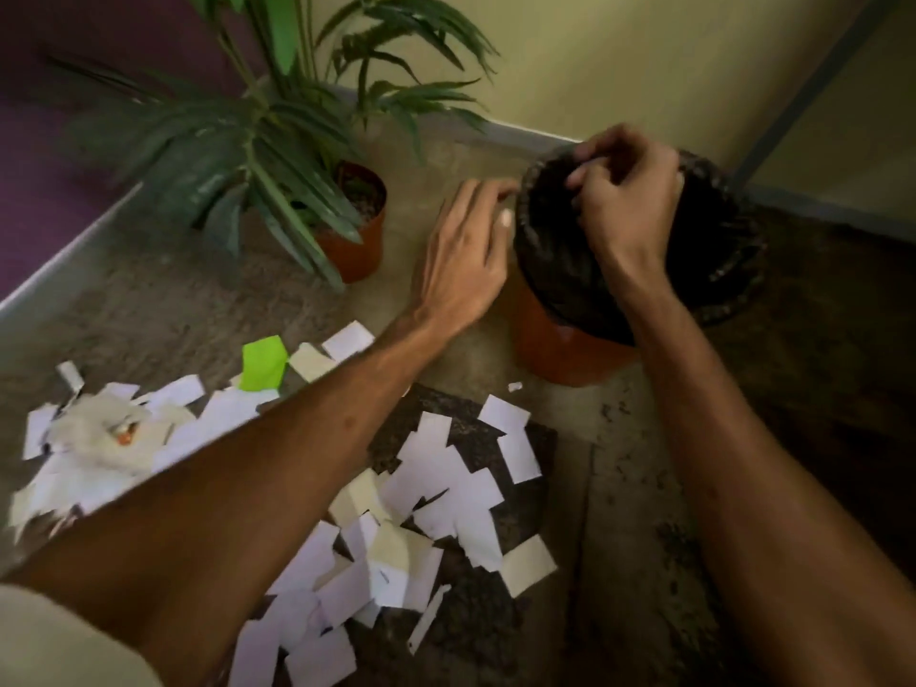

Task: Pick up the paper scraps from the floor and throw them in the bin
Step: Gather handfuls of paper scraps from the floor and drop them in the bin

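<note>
Right hand (625,200) curled over bin (570,349), grip unclear; left hand (466,260) spread; scraps (446,488) below.

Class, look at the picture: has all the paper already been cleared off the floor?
No. Many white paper scraps and one green scrap lie on the floor beside the bin.

A pale yellow wall (644,57) meets a purple wall (59,141) in the corner, with a grey skirting strip (535,133) running along the bottom of both. The floor (173,300) is mottled grey-brown concrete, with a darker speckled patch (476,612) close by and deep shadow over to the right. A leafy potted plant (277,141) in an orange pot stands in the corner, and the light is dim and warm.
</note>
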